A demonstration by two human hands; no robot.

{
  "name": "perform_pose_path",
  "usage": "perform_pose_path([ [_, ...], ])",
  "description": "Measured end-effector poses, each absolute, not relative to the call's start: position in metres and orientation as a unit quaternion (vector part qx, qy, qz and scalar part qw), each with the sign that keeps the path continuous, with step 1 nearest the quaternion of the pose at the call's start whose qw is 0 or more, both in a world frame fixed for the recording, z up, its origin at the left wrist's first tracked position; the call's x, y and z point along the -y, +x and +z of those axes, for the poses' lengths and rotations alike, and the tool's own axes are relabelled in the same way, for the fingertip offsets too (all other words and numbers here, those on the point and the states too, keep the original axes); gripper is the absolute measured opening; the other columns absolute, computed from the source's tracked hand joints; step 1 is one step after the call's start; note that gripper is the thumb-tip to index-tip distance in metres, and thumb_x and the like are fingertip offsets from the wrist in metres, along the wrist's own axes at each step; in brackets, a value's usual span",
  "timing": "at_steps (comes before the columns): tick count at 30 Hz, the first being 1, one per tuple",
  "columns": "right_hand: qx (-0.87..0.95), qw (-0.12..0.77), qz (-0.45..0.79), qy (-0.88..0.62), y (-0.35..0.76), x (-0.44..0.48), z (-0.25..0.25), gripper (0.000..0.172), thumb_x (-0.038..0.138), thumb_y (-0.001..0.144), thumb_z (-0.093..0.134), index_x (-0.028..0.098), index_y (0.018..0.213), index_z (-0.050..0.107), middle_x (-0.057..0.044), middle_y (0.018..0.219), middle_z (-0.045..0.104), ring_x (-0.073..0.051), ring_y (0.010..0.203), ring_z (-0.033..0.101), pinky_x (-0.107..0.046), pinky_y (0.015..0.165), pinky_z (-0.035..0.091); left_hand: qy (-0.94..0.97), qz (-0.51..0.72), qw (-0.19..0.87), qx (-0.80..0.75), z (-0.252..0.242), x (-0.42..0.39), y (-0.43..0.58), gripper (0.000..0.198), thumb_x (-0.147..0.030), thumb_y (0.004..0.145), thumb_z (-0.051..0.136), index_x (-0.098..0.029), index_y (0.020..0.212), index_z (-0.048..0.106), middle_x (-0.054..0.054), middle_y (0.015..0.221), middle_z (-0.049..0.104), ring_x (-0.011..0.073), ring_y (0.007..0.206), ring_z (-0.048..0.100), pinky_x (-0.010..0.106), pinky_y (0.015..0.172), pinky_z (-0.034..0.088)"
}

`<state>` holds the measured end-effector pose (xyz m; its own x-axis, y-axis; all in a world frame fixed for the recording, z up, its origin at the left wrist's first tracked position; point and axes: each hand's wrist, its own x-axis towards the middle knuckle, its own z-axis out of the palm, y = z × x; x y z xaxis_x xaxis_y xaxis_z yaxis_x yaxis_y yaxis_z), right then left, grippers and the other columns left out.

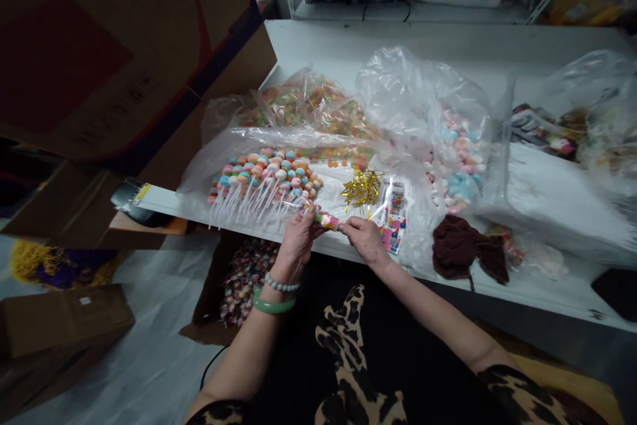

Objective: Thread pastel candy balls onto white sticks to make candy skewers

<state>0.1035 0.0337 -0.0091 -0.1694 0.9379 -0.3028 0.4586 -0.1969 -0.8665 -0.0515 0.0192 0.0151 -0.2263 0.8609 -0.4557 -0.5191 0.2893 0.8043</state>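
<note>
1. The left hand [296, 242], wearing a pale beaded bracelet and a green bangle, is closed around the lower end of a short pink-and-green candy stick [326, 221].
2. The right hand [363, 239] pinches the stick's other end, so the stick lies crosswise between both hands, just above the front edge of the long white counter [398, 40].
3. Just left of the hands, pastel round candies on white sticks [263, 176] lie fanned in rows on clear plastic sheeting [239, 143].
4. Just ahead of the hands lie a small heap of gold metallic twist ties [361, 189] and colourful printed clear bags [393, 216].
</note>
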Motion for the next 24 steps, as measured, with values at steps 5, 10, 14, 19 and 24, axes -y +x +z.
perform_pose_path([
  [5, 0.664, 0.198, 0.356, -0.627, 0.099, -0.028, -0.008, 0.038, 0.046, 0.085, 0.055, 0.021, 0.057, 0.058, 0.002, 0.056, 0.057, -0.012, 0.057, 0.049, -0.026, 0.054, 0.024, 0.171, 0.567, 0.609, -0.527, 0.006, -0.016, -0.036, 0.038, -0.041, 0.063, 0.082, -0.013, 0.080, 0.062, 0.000, 0.070, 0.064, 0.0105, 0.062, 0.060, 0.026, 0.065, 0.054],
  [10, 0.695, 0.267, 0.316, -0.588, 0.093, -0.019, -0.006, 0.029, 0.040, 0.090, 0.050, 0.022, 0.073, 0.066, -0.001, 0.069, 0.067, -0.014, 0.064, 0.056, -0.024, 0.060, 0.030, 0.096, 0.574, 0.657, -0.479, -0.002, -0.021, -0.038, 0.035, -0.043, 0.072, 0.076, -0.012, 0.081, 0.062, 0.001, 0.067, 0.063, 0.0093, 0.056, 0.058, 0.020, 0.054, 0.048],
  [14, 0.623, 0.273, 0.504, -0.532, 0.103, -0.026, -0.015, 0.023, 0.034, 0.084, 0.052, 0.021, 0.068, 0.062, 0.003, 0.061, 0.062, -0.011, 0.054, 0.051, -0.023, 0.057, 0.035, 0.043, 0.589, 0.666, -0.456, 0.001, -0.026, -0.049, 0.031, -0.043, 0.079, 0.070, -0.013, 0.084, 0.062, 0.006, 0.078, 0.067, 0.0176, 0.070, 0.067, 0.029, 0.064, 0.055],
  [19, 0.581, 0.277, 0.529, -0.553, 0.103, -0.019, -0.022, 0.019, 0.030, 0.079, 0.053, 0.021, 0.064, 0.059, 0.004, 0.053, 0.054, -0.013, 0.056, 0.051, -0.024, 0.059, 0.037, 0.028, 0.605, 0.656, -0.450, -0.004, -0.026, -0.050, 0.026, -0.038, 0.081, 0.070, -0.014, 0.086, 0.062, 0.006, 0.079, 0.067, 0.0190, 0.077, 0.069, 0.031, 0.070, 0.056],
  [24, 0.626, 0.310, 0.446, -0.560, 0.081, -0.009, -0.022, 0.019, 0.032, 0.085, 0.047, 0.023, 0.078, 0.062, 0.000, 0.072, 0.064, -0.017, 0.069, 0.058, -0.027, 0.068, 0.041, 0.041, 0.607, 0.650, -0.456, -0.013, -0.020, -0.032, 0.022, -0.034, 0.082, 0.069, -0.012, 0.081, 0.065, 0.007, 0.078, 0.069, 0.0161, 0.075, 0.068, 0.026, 0.070, 0.053],
])
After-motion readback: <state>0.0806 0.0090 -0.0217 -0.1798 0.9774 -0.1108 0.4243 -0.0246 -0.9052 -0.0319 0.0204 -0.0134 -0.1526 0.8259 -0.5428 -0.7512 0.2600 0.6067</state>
